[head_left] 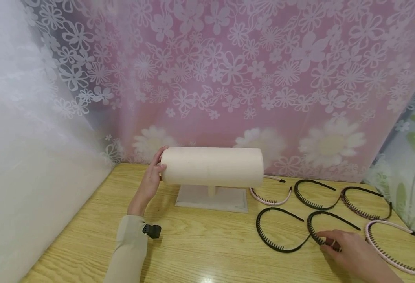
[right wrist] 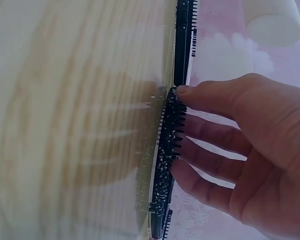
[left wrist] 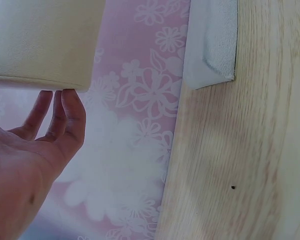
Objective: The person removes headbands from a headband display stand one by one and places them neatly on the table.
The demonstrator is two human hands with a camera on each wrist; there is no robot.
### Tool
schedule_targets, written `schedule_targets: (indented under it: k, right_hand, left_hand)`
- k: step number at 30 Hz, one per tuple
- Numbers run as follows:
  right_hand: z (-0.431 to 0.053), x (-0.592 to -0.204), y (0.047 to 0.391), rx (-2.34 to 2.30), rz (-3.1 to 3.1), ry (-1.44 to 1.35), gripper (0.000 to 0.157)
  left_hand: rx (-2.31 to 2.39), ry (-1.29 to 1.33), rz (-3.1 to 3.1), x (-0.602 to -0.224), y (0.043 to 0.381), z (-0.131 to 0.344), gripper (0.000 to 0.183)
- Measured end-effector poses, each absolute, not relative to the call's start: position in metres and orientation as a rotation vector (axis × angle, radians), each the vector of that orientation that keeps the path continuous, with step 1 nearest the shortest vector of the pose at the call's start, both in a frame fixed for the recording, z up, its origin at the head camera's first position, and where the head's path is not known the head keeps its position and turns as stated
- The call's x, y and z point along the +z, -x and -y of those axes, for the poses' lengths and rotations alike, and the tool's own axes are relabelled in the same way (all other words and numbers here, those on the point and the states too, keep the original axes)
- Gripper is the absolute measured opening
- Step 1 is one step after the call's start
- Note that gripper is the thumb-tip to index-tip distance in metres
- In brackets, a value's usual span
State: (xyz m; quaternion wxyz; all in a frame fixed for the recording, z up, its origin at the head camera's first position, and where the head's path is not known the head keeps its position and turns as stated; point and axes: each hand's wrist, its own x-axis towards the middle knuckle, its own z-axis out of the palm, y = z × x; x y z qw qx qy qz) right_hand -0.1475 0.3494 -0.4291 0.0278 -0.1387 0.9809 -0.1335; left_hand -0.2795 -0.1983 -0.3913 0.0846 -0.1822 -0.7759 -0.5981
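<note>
A cream padded cylinder (head_left: 212,167) lies level on a short post above a flat grey base (head_left: 193,199), forming a headband display stand. At its left end, my left hand (head_left: 152,179) rests fingertips and thumb against the end; the left wrist view shows the fingertips touching the rim. My right hand (head_left: 352,249) holds the curve of a black toothed headband (head_left: 311,226) lying on the table. In the right wrist view, thumb and fingers are against that glittery headband (right wrist: 166,145), along its toothed side. Another black headband (head_left: 264,234) lies just left of it.
Several more headbands lie at the right: a pink one (head_left: 271,203) behind the stand's base, a black one (head_left: 308,203), a dark brownish one (head_left: 359,212) and a pink one (head_left: 382,251). A flowered pink curtain (head_left: 228,78) hangs behind the wooden table (head_left: 190,243).
</note>
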Motion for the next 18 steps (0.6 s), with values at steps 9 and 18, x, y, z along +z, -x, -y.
schedule_targets:
  k: [9, 18]
  right_hand:
    - [-0.348, -0.429, 0.143, -0.423, -3.067, 0.398, 0.031]
    - [-0.351, -0.430, 0.137, -0.473, -3.159, 0.352, 0.029]
  left_hand:
    - [-1.758, 0.537, 2.347, -0.392, 0.276, 0.203, 0.055]
    - [-1.688, 0.474, 2.391, -0.394, 0.265, 0.208, 0.053]
